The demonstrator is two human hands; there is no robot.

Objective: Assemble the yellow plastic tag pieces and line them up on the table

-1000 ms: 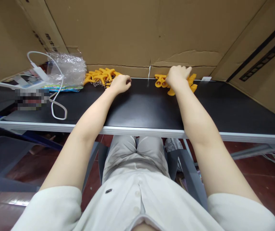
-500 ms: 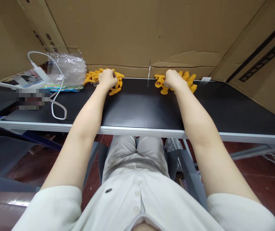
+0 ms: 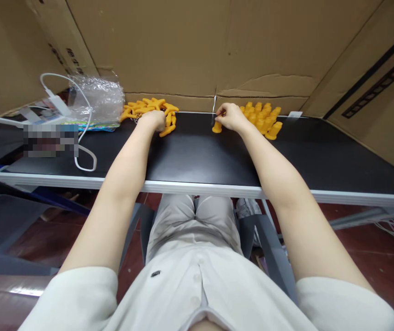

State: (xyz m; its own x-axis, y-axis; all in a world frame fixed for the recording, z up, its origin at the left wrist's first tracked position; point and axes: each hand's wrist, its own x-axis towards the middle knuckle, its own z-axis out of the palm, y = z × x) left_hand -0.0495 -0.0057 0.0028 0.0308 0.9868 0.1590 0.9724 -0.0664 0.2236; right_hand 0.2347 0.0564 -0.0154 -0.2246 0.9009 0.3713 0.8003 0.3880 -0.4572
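Observation:
My right hand [image 3: 230, 117] pinches an orange flared piece [image 3: 216, 128], shaped like a small peg with a wide foot, low over the black table. To its right, several like orange pieces [image 3: 261, 123] are grouped together, most of them upright. My left hand [image 3: 153, 120] is closed at the near side of a heap of orange branched pieces [image 3: 154, 102], with a bit of metal chain among them. Its fingertips are hidden, so whatever they hold does not show.
A clear plastic bag [image 3: 97, 99] lies on colourful packets at the left, beside a white cable [image 3: 90, 115]. Cardboard walls [image 3: 169, 50] stand behind the black tabletop [image 3: 200, 158]. A small white tag [image 3: 295, 114] lies at the back right.
My right hand has moved left, away from the right-hand group, and an orange flared piece now shows in its fingers. My left hand has come slightly nearer to me.

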